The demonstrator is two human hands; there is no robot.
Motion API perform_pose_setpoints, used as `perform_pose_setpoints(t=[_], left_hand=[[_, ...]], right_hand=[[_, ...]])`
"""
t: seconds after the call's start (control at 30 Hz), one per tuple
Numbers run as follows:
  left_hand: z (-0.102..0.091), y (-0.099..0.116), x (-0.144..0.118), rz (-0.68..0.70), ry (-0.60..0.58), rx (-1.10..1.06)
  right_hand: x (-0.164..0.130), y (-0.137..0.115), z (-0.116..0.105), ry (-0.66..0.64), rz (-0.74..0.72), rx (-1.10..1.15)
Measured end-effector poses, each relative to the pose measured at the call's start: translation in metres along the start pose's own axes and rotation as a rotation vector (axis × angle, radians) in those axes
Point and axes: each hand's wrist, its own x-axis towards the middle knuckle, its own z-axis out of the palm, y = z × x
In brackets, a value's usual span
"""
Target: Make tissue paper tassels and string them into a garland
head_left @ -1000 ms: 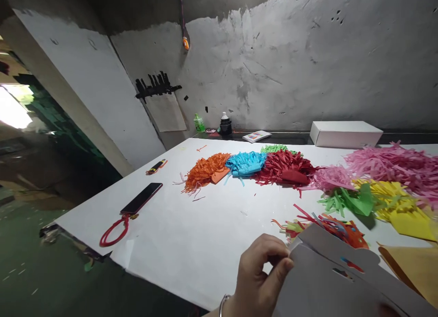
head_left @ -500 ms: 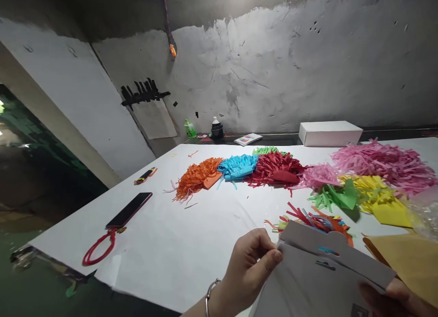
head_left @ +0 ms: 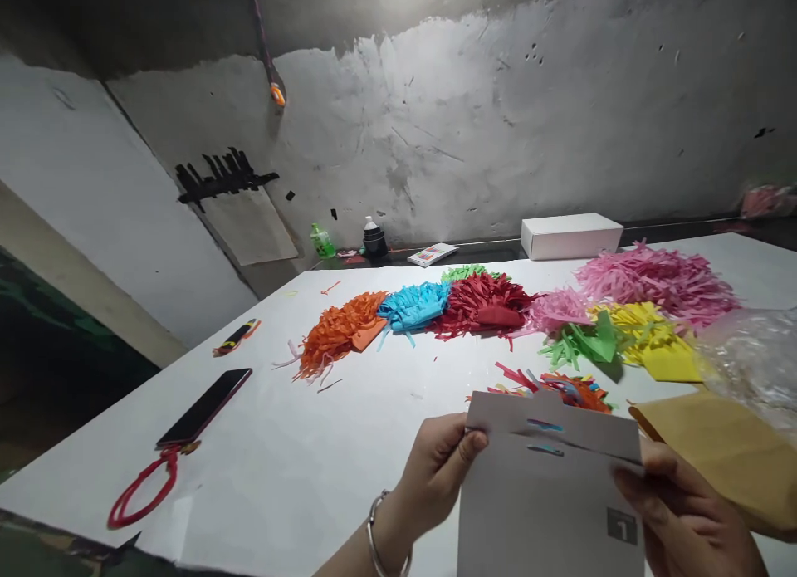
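Note:
A grey paper envelope (head_left: 548, 502) with its flap open is held upright in front of me over the white table (head_left: 324, 452). My left hand (head_left: 436, 469) pinches its upper left corner, a metal bangle on the wrist. My right hand (head_left: 685, 519) grips its right edge, near a small grey square label. Coloured paper strips show through slots under the flap. Just behind the envelope lies a small heap of mixed cut strips (head_left: 560, 386).
Fringed paper piles lie across the table: orange (head_left: 336, 328), blue (head_left: 414, 305), red (head_left: 482, 305), pink (head_left: 653, 278), green (head_left: 582, 343), yellow (head_left: 660, 344). A brown envelope (head_left: 716, 452) and clear plastic bag (head_left: 753, 361) sit right. A phone (head_left: 204, 407) with red strap lies left; a white box (head_left: 569, 235) stands behind.
The view has swung right and the envelope has turned square to me. My right hand has come into sight on its right edge; my left hand still pinches the left corner.

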Motion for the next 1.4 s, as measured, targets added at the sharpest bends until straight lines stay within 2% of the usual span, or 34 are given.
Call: perform_pose_setpoints(t=[0.1, 0.2, 0.3, 0.43, 0.57, 0.67, 0.73, 0.8, 0.9, 0.97, 1.03, 1.23, 1.3, 1.4], left_hand=[[-0.012, -0.001, 0.01, -0.05, -0.136, -0.022], [-0.02, -0.005, 0.02, -0.026, -0.107, -0.042], [-0.022, -0.012, 0.025, 0.038, -0.062, -0.073], [-0.024, -0.011, 0.024, 0.029, -0.088, -0.104], [-0.024, -0.002, 0.023, 0.028, -0.187, 0.014], [-0.018, 0.001, 0.026, 0.049, -0.168, 0.128], [-0.014, 0.0, 0.029, 0.062, -0.141, 0.161], [-0.012, -0.002, 0.031, 0.07, -0.128, 0.189], [-0.011, -0.002, 0.032, 0.07, -0.118, 0.221], [-0.01, -0.001, 0.032, 0.073, -0.125, 0.24], [-0.01, -0.001, 0.032, 0.073, -0.141, 0.255], [-0.013, -0.008, 0.036, -0.006, -0.167, 0.245], [-0.014, -0.01, 0.037, -0.017, -0.164, 0.233], [-0.013, -0.013, 0.038, -0.026, -0.162, 0.228]], right_hand=[[0.013, -0.005, 0.001, -0.082, -0.037, 0.055], [0.027, -0.015, 0.007, -0.22, -0.081, -0.05], [0.041, -0.027, 0.01, -0.417, -0.27, -0.176], [0.045, -0.042, 0.008, -0.544, -0.504, -0.339], [0.037, -0.056, 0.009, -0.549, -0.643, -0.685], [0.039, -0.064, 0.021, -0.504, -0.773, -0.926], [0.044, -0.068, 0.031, -0.519, -0.853, -0.998], [0.051, -0.072, 0.037, -0.574, -0.838, -1.017], [0.061, -0.076, 0.041, -0.708, -0.658, -1.038], [0.066, -0.076, 0.043, -0.73, -0.585, -1.06], [0.069, -0.073, 0.046, -0.712, -0.611, -1.094], [0.076, -0.062, 0.052, -0.78, -0.884, -1.218], [0.08, -0.062, 0.051, -0.797, -0.838, -1.196], [0.085, -0.061, 0.049, -0.785, -0.664, -1.152]])
